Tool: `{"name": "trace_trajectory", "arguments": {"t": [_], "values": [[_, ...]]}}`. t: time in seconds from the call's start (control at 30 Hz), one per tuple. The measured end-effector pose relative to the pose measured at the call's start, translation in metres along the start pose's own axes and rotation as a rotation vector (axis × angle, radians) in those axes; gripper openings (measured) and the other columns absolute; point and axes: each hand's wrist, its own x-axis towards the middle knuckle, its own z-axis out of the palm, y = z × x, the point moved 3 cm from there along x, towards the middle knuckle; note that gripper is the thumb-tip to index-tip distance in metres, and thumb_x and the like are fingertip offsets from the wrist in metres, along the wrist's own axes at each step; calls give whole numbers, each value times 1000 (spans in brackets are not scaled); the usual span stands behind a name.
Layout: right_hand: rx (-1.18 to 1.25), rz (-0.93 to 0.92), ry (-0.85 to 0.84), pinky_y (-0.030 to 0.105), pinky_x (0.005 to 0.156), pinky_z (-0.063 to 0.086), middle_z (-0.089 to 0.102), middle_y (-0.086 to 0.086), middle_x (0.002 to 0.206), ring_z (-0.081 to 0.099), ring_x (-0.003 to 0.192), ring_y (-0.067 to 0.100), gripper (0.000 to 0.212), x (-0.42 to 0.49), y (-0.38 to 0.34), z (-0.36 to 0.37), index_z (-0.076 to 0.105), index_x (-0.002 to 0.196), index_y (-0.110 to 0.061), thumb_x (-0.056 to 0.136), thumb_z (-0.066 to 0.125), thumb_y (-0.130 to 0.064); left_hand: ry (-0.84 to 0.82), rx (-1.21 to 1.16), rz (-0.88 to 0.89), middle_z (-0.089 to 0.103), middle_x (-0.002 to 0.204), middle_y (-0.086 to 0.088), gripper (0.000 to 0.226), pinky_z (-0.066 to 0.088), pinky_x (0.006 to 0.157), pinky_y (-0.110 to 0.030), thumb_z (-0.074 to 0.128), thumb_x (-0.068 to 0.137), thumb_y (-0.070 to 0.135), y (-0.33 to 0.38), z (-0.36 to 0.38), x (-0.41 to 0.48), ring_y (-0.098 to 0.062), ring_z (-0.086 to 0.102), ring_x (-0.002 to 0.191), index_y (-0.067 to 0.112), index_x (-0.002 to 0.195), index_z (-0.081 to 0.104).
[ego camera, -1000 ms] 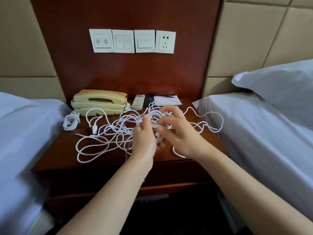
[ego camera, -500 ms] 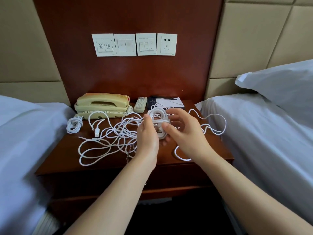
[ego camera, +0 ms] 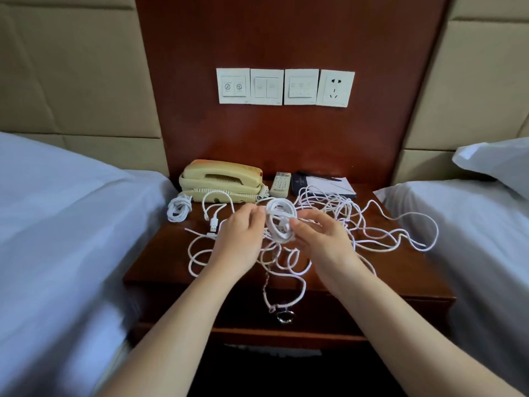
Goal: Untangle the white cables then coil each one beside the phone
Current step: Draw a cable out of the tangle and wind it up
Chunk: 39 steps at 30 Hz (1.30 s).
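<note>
Bedside table holds a phone, one wound cable beside it, loose cables sprawled around; your left hand and right hand pinch a coil

coil now exposed btwn l hand & rt hand, rt fingers drawn back off it

Wooden nightstand between two white beds, switch plates on reddish panel, beige padded walls.
</note>
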Motion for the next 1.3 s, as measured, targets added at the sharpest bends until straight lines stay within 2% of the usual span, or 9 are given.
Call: {"name": "trace_trajectory", "arguments": {"t": [0.13,0.3,0.47,0.57,0.63,0.77,0.93,1.17,1.3], "values": [[64,121,-36,23,67,53,68,2,70,64,64,13,6,7,12,36,57,93,-7,89,61,-5,93,41,-108,59,101,0,27,34,76,-27,37,100,24,-50,-35,19,-14,51,92,14,106,61],[100,222,-56,24,64,54,61,14,87,61,72,18,9,37,28,103,55,92,-6,88,63,-4,173,200,-228,57,123,-11,30,41,97,-42,42,97,21,-118,-67,41,-32,50,115,12,121,58],[144,298,-28,22,57,54,56,10,78,56,64,14,10,76,55,177,52,93,-7,89,61,-5,175,212,-224,52,133,-15,35,38,103,-44,44,95,16,-158,-75,50,-36,46,122,11,129,52],[179,329,21,26,62,54,53,8,72,52,57,13,11,98,74,200,50,90,-9,90,61,-7,176,197,-191,49,137,-10,38,38,102,-45,42,97,19,-163,-75,56,-33,45,125,17,134,47],[165,302,97,35,76,56,60,11,80,58,65,19,14,111,88,202,51,83,-13,87,64,-8,164,242,-191,42,144,-6,42,35,104,-44,38,98,22,-166,-74,62,-30,40,130,21,140,40],[8,240,231,39,91,51,63,10,102,60,89,23,14,123,101,184,56,86,-20,83,68,-15,129,289,-217,27,155,-1,48,27,111,-42,32,101,27,-174,-71,75,-23,26,141,24,148,27],[-220,119,187,21,64,40,58,-2,91,51,72,5,23,128,91,164,53,107,-15,87,64,-19,98,275,-239,24,156,3,49,27,112,-43,29,101,29,-174,-67,85,-21,25,142,28,150,22],[-698,87,167,43,95,45,51,-7,76,59,90,23,22,132,91,154,50,101,-17,87,64,-27,95,352,-234,40,148,-3,49,27,109,-42,29,102,29,-167,-66,82,-25,35,135,28,150,19],[-815,96,66,44,98,42,51,-5,76,59,99,26,24,129,93,154,47,96,-19,85,65,-31,95,345,-228,31,153,0,50,25,110,-41,29,102,28,-167,-66,83,-24,30,139,27,150,18]]}}
